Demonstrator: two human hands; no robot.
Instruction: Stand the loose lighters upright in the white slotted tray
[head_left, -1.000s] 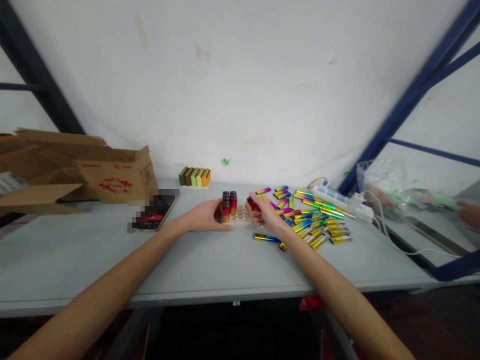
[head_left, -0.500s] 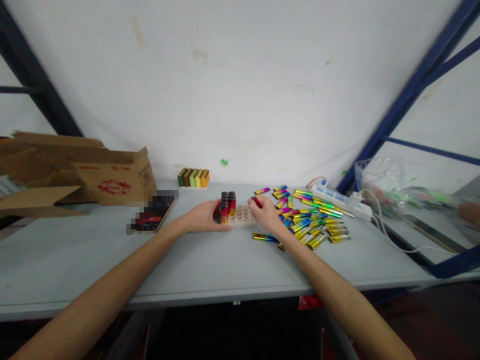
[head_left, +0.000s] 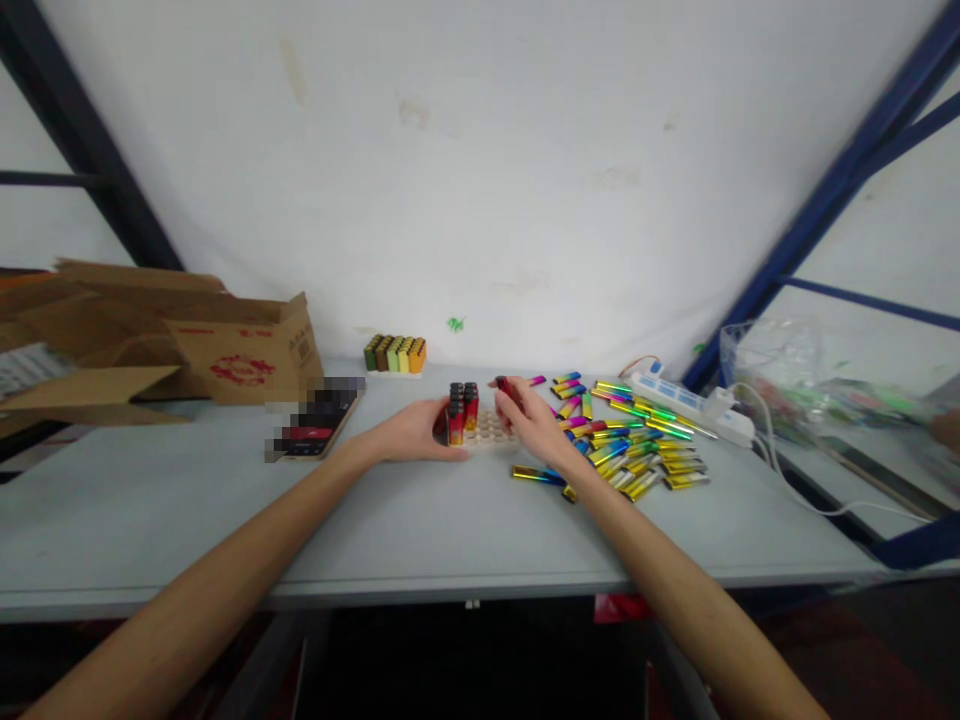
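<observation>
A pale tray (head_left: pixel 495 432) with round holes lies on the table between my hands. Upright red lighters (head_left: pixel 471 408) with black tops stand in rows at its left end. My left hand (head_left: pixel 420 430) is wrapped round that end, its thumb along the near edge, and holds the tray beside the lighters. Above the tray's right part, my right hand (head_left: pixel 521 408) pinches a red lighter (head_left: pixel 504 385) with a dark top. Many shiny multicoloured lighters (head_left: pixel 607 450) lie in a loose pile just right of my right hand.
Behind on the left stands a tray of green, yellow and orange lighters (head_left: pixel 397 354). A phone (head_left: pixel 319 420) and an open cardboard box (head_left: pixel 244 350) are further left. At the right are a white power strip (head_left: pixel 690 402), its cable, a plastic bag (head_left: pixel 776 365) and a blue frame (head_left: pixel 817 220).
My right hand has lifted slightly, and the red lighter in its fingers shows more and sits higher over the tray. The whole view has shifted a little.
</observation>
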